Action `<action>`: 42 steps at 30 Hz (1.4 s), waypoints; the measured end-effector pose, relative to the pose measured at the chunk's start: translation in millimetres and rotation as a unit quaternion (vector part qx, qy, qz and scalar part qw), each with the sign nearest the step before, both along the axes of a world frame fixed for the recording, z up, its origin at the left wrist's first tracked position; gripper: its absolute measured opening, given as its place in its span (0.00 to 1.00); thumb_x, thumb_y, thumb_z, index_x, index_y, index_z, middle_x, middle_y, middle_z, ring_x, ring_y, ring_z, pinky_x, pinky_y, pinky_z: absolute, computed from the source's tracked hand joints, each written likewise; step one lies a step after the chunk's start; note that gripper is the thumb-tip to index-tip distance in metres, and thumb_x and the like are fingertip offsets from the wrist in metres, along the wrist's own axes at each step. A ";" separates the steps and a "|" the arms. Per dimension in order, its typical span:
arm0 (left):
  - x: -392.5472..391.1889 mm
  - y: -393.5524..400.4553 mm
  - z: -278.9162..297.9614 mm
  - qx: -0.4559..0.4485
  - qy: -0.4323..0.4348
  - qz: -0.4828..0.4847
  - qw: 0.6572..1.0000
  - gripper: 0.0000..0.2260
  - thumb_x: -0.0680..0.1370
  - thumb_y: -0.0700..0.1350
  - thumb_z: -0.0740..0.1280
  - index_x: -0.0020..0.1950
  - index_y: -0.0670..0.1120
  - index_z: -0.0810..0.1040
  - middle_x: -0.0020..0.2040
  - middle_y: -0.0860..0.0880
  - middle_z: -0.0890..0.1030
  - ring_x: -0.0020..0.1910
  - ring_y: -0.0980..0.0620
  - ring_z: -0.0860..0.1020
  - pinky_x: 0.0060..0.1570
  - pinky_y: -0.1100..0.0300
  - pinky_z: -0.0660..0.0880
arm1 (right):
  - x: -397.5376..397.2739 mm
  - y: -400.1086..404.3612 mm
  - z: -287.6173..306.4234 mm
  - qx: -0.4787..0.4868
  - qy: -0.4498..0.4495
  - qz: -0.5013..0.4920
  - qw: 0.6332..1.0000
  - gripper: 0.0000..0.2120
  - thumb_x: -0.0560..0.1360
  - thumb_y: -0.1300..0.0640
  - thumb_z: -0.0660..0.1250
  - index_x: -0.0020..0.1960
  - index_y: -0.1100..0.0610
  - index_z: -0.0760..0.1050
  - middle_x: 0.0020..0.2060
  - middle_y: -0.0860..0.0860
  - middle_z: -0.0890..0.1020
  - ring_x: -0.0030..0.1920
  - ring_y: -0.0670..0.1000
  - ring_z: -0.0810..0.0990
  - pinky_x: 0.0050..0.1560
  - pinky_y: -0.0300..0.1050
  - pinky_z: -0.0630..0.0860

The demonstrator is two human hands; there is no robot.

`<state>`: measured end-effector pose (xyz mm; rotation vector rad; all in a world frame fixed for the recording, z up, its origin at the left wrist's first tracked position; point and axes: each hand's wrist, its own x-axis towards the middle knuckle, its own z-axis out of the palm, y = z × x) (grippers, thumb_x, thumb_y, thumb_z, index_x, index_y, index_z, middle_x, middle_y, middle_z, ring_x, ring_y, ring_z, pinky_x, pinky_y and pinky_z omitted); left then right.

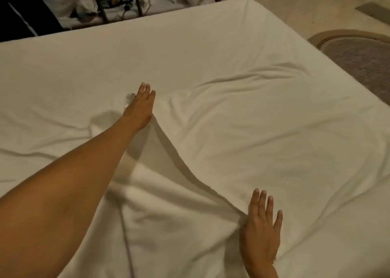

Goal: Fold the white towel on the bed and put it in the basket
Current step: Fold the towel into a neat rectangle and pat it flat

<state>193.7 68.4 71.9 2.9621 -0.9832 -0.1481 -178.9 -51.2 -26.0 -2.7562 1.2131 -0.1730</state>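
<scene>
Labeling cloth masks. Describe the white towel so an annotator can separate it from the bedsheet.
Start at the bed, covered by a white sheet. The white towel lies on its right half, between the left hand and right hand. Unlike the smooth sheet, its raised edge casts a diagonal shadow running from hand to hand.

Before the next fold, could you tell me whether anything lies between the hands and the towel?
No. Both the left hand and right hand already lie flat on the towel. No basket is in view.

Left hand (141,103) and right hand (261,229) flat, fingers straight, pressing white towel (263,140) on bed (147,52).
</scene>
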 end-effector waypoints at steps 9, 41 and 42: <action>-36.8 -184.5 -4.6 0.006 -0.017 -0.004 1.000 0.28 0.76 0.27 0.53 0.76 0.35 0.51 0.77 0.36 0.48 0.77 0.41 0.44 0.73 0.42 0.50 | -23.5 -204.6 24.3 -0.009 0.045 0.000 0.999 0.31 0.68 0.66 0.47 0.70 0.64 0.67 0.67 0.61 0.72 0.66 0.61 0.72 0.67 0.54 0.54; -14.6 -689.6 -104.7 -0.041 -0.036 -0.097 0.994 0.33 0.79 0.40 0.60 0.77 0.40 0.43 0.78 0.42 0.42 0.77 0.43 0.43 0.73 0.42 0.51 | 24.2 -567.6 -41.3 -0.019 0.058 -0.164 0.985 0.35 0.70 0.69 0.55 0.76 0.62 0.52 0.75 0.62 0.55 0.74 0.60 0.52 0.71 0.56 0.34; -26.2 -685.7 -121.3 -0.034 -0.033 -0.085 0.995 0.33 0.80 0.43 0.59 0.77 0.40 0.42 0.78 0.43 0.41 0.78 0.45 0.43 0.73 0.41 0.51 | 30.7 -553.2 -47.1 -0.015 0.043 -0.140 0.989 0.36 0.67 0.67 0.55 0.75 0.62 0.54 0.75 0.63 0.56 0.74 0.59 0.53 0.72 0.57 0.36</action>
